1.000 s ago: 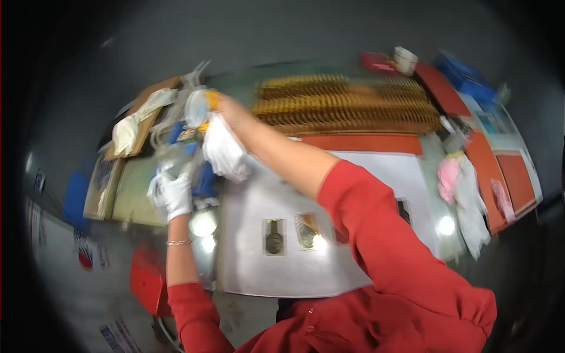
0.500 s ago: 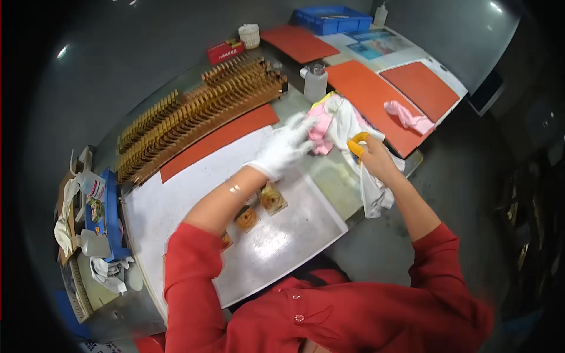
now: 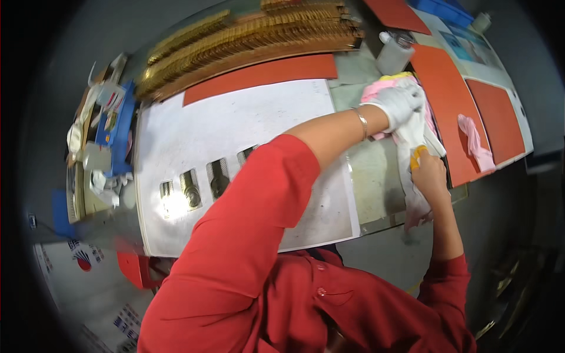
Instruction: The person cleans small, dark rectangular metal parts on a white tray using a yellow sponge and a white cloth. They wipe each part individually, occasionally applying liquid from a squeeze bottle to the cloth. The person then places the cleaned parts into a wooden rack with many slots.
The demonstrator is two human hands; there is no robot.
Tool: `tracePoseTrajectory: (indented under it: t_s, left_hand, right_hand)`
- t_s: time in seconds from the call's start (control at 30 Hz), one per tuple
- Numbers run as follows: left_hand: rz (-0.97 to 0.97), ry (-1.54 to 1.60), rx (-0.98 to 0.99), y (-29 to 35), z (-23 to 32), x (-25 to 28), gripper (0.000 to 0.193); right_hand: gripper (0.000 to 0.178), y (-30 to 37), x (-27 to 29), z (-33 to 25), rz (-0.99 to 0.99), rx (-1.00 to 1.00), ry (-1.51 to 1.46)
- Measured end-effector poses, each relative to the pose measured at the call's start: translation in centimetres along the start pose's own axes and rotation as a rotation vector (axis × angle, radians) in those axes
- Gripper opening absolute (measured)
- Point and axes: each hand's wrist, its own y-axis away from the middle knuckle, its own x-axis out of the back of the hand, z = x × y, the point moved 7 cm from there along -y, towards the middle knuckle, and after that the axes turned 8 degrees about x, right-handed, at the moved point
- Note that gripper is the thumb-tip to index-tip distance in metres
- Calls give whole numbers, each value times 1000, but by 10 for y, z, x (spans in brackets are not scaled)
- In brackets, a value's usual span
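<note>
L hand [image 3: 404,105], in white glove [image 3: 395,109], rests on pink cloth [image 3: 374,91] & white cloth [image 3: 411,136], both R of white mat [image 3: 235,117]; can't tell if its fingers grip. R hand [image 3: 431,175], w/ yellow finger cots [image 3: 418,157], also R of mat, has fingers closed on white cloth, which trails to bench [image 3: 376,194] near edge. Plastic bottle [image 3: 395,56] off mat's far R corner. Orange strip [image 3: 259,79] along mat's far edge, rack of brass-coloured pcs [image 3: 253,47] behind. Small flat pcs [image 3: 218,178] on mat; blue tray [image 3: 122,141] L of it.
</note>
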Motion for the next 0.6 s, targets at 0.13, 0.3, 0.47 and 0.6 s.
tracePoseTrajectory:
  t_s: [0.13, 0.3, 0.47, 0.6]
  left_hand:
    - [-42, 143, 5, -2, 9, 6, 45]
    - [-94, 95, 339, 45, 4, 101, 51]
    - [122, -330, 387, 199, 20, 186, 69]
    - [44, -443, 548, 259, 28, 166, 81]
  right_hand:
    - [27, -3, 2, 29, 68, 108, -60]
    - [29, 39, 80, 9, 479, -73, 18]
    - [34, 68, 81, -85, 234, 201, -356]
    - [33, 36, 45, -168, 8, 490, -359]
